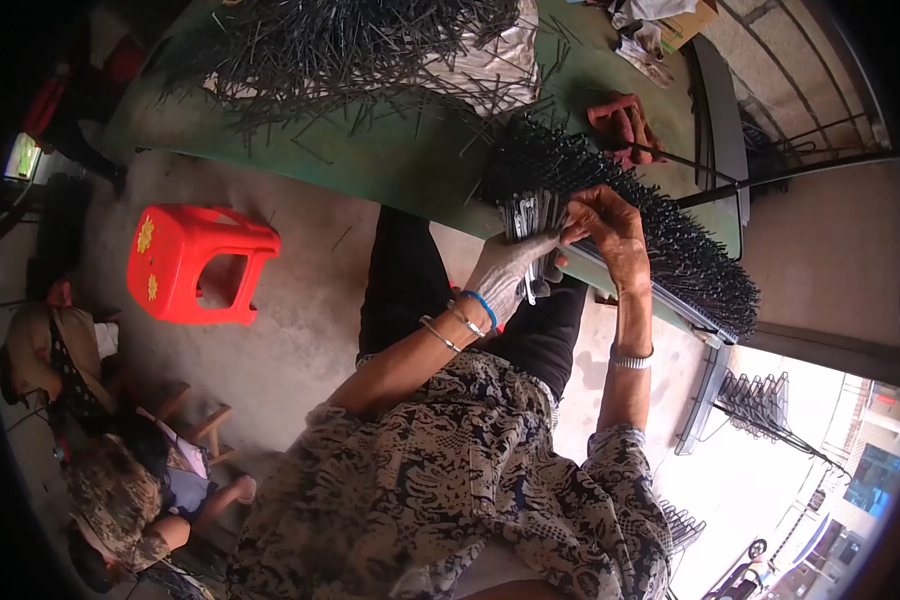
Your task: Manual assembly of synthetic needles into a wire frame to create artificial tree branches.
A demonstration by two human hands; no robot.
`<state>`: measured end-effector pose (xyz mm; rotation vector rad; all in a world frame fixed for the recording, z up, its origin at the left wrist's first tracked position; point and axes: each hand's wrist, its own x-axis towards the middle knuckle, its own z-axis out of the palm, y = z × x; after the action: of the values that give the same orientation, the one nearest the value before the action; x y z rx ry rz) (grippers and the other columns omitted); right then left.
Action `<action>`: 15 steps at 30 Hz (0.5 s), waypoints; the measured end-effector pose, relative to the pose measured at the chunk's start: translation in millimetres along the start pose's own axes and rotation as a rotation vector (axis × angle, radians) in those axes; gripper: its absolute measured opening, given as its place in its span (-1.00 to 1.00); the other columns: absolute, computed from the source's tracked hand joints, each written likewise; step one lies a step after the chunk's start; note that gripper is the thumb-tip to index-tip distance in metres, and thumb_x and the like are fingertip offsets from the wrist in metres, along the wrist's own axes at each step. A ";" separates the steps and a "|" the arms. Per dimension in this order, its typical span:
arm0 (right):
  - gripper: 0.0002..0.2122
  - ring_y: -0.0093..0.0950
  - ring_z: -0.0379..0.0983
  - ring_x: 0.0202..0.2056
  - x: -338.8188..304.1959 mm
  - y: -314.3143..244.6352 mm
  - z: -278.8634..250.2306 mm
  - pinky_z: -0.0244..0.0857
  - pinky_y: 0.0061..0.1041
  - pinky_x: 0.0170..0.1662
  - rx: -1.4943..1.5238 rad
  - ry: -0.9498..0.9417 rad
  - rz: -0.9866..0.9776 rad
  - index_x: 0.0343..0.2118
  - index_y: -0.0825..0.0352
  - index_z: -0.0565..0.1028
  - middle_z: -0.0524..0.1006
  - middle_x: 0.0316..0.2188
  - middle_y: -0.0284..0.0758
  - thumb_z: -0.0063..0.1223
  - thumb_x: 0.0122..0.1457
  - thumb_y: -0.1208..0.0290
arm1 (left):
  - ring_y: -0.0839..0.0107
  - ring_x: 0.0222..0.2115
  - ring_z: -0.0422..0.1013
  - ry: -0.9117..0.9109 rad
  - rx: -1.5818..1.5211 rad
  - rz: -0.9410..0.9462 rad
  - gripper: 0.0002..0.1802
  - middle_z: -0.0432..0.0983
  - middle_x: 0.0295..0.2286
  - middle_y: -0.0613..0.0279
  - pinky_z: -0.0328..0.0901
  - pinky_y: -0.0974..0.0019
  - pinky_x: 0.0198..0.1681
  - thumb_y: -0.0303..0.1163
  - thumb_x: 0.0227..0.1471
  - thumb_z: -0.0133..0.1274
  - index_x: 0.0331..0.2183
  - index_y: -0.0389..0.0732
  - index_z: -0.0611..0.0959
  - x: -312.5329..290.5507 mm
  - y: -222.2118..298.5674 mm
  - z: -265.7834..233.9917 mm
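Observation:
A bundle of thin, shiny metal strips (531, 215) stands roughly upright in my left hand (515, 260), which wears a pale glove and is closed round it. My right hand (607, 228) is bare. Its thumb and fingertips are pinched together at the bundle's right side, and whatever they hold is too small to make out. Just beyond both hands, a long dense row of dark, thin metal pieces (660, 235) runs along the table's edge, in a metal rail (685, 315).
Dark thin rods (340, 50) lie heaped on pale sacking (505, 75) on the green table (420, 160). A reddish cloth (625, 125) lies near the row. At left stand a red plastic stool (175, 265) and seated people (120, 490). Dark wire frames (755, 400) hang at right.

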<state>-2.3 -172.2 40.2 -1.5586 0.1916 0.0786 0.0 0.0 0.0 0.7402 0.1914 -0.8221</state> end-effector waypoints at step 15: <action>-0.90 -0.53 0.55 -0.47 -2.0 4.6 5.4 0.46 -0.58 -0.36 -0.303 0.062 -0.165 -0.32 0.50 0.47 0.53 -0.49 -0.30 0.02 0.24 0.55 | 0.57 -0.66 0.45 0.188 0.290 -0.026 -0.72 0.60 -0.51 0.29 0.29 0.51 -0.66 -0.23 0.00 0.25 -0.28 -0.19 0.65 3.4 -0.8 3.1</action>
<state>-4.7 -166.6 36.0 -1.8741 0.1014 -0.0742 1.4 -4.5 0.5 1.0912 0.2541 -0.8137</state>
